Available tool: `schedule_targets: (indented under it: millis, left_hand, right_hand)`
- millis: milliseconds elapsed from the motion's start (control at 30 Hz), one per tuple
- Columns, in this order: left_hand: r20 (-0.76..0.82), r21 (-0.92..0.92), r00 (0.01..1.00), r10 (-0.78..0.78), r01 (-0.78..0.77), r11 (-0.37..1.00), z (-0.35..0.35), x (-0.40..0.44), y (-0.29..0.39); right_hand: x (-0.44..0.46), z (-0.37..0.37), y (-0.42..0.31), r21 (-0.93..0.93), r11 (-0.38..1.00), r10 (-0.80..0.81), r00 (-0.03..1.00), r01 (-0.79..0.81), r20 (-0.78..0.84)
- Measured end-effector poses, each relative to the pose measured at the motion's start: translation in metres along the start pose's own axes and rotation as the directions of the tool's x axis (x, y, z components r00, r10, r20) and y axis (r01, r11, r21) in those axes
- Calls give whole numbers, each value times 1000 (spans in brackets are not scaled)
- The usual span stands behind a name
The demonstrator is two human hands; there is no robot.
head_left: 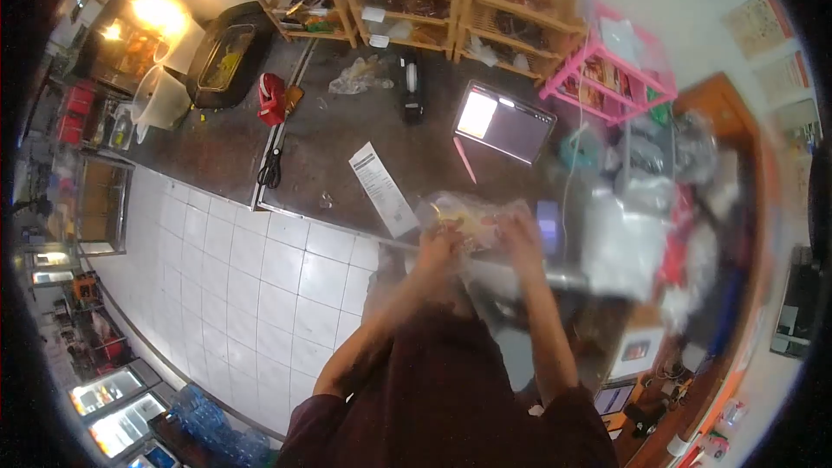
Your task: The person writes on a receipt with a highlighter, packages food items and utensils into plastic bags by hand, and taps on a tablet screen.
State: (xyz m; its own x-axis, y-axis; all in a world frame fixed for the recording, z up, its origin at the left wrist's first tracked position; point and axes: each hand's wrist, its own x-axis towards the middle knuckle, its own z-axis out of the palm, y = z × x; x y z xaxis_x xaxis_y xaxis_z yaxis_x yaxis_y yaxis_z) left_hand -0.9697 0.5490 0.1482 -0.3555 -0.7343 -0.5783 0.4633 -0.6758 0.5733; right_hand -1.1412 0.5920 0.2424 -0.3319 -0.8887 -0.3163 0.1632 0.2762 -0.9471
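Observation:
At the near edge of the dark counter, a clear plastic bag point(472, 218) with something yellowish in it lies between my hands. My left hand point(440, 247) grips the bag's left side with bent fingers. On its right side, my right hand point(520, 238) has its fingers closed on the plastic. Haze blurs the bag, so its contents cannot be made out. A long printed receipt point(381, 189) lies just left of my left hand. Farther back are a pink pen point(464, 160) and a tablet with a lit screen point(505, 121).
A black device point(411, 87), a crumpled plastic bag point(360, 76) and a red tape dispenser point(271, 100) sit toward the back. Wooden racks point(403, 0) and a pink shelf point(607, 78) line the wall. White plastic bags point(620, 243) crowd the right side. A black cable point(270, 170) lies left.

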Motion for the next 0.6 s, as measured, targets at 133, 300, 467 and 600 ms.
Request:
schedule_targets:
  millis: [133,300,467,600]
  left_hand:
    - [248,408,873,419,-486,772,18,-2,24]
    - [209,174,966,150,-188,967,60,-37,77]
    - [145,490,988,56,-121,863,54,-28,67]
    - [403,753,912,82,-381,537,0,-7,70]
  right_hand:
    - [-8,-14,40,-386,898,-263,961,211,-89]
    - [-3,0,69,-595,695,-453,888,403,72]
    - [-6,36,15,-172,959,-236,970,224,-55]
    - [-9,33,8,-416,868,-356,923,270,-144]
